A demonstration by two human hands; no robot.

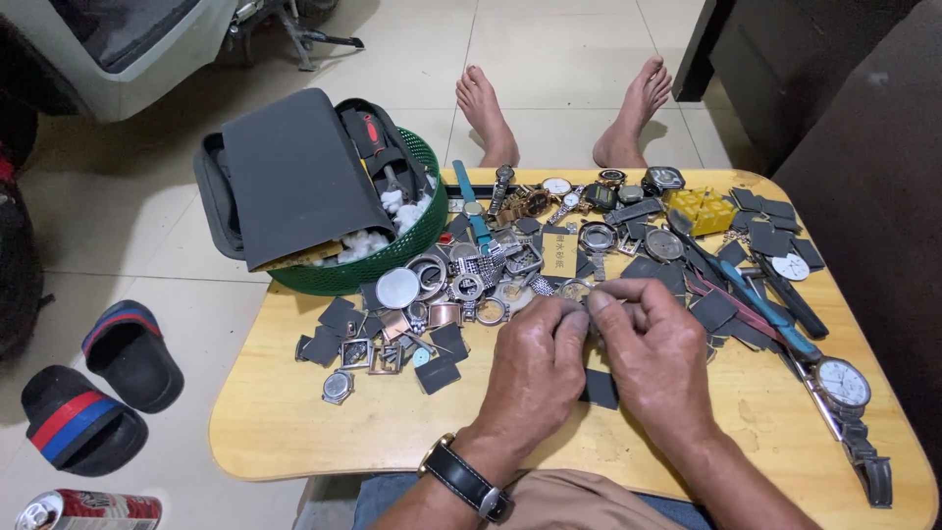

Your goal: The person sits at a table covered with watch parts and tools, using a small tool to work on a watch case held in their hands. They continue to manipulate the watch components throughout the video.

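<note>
Left hand (535,368): wristwatch on wrist, fingertips pinch a small part
Right hand (653,353): grip closed on same part
Table (294,422): watch pieces (461,285) scattered

Left hand (535,368) and right hand (655,353): fingertips meet, hiding whatever they pinch. Dark pad (601,390): partly covered by both hands. Drink can (86,511): cut off by near edge. Watch parts (461,285): too small to distinguish.

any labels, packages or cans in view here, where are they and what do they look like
Small yellowish paper tag: rectangular, dark marks, lying among the watch parts mid-table, beyond both hands.
Red and silver drink can: on its side on the floor, bottom left corner, below the sandals.
Yellow plastic box: ribbed, square, at the table's far right.
</note>
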